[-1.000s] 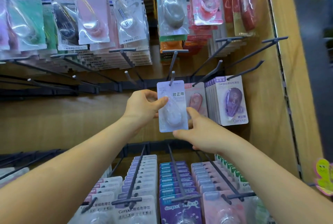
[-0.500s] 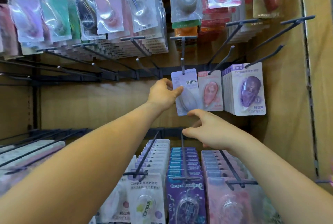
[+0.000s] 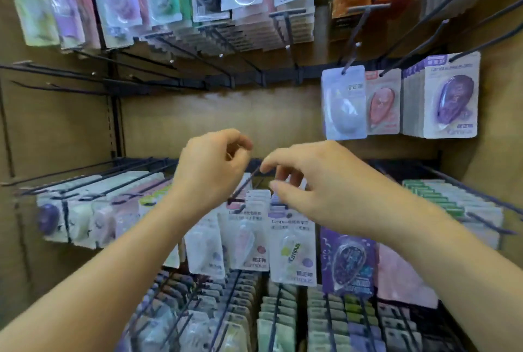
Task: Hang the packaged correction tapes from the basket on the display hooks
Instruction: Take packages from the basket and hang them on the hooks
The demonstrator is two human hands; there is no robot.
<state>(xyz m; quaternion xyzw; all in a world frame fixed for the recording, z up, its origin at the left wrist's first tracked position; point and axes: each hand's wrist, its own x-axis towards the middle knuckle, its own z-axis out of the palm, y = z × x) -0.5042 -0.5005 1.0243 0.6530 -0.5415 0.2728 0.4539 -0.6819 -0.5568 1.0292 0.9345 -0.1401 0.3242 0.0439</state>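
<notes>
At mid-frame, the left hand (image 3: 209,170) and right hand (image 3: 314,190) are shown side by side, close but apart, with fingers loosely curled and nothing grasped by either. Up and to the right, nearer the right hand, a white correction tape pack (image 3: 343,102) is seen hung on a hook (image 3: 350,59), its long axis vertical, just beside a pink pack (image 3: 382,102). No basket is shown; the next pack is judged to be fetched from outside the view.
</notes>
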